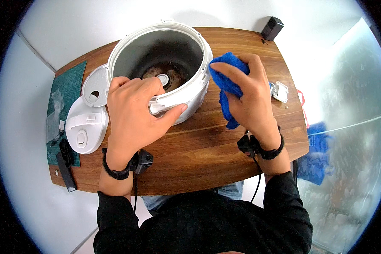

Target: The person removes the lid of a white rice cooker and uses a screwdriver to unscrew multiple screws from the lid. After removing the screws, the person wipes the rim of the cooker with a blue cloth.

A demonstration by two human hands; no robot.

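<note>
A white rice cooker body (197, 99) stands uncovered on the wooden table, with no inner pot in it. Its grey inner wall leads down to a brown-stained bottom with a round centre piece (162, 79). My left hand (135, 112) grips the near rim, fingers over the edge and thumb against the outside. Just right of the cooker, my right hand (255, 95) holds a bunched blue cloth (229, 76) between thumb and fingers, one end hanging down. The cloth is close to the rim; whether they touch I cannot tell.
Left of the cooker lie a white lid (88, 137) and a round white cover plate (93, 80). A green cutting mat (74, 76) carries a clear plastic bag (55, 112). A black block (272, 28) stands at the far right corner. A small white part (280, 92) lies beyond my right hand.
</note>
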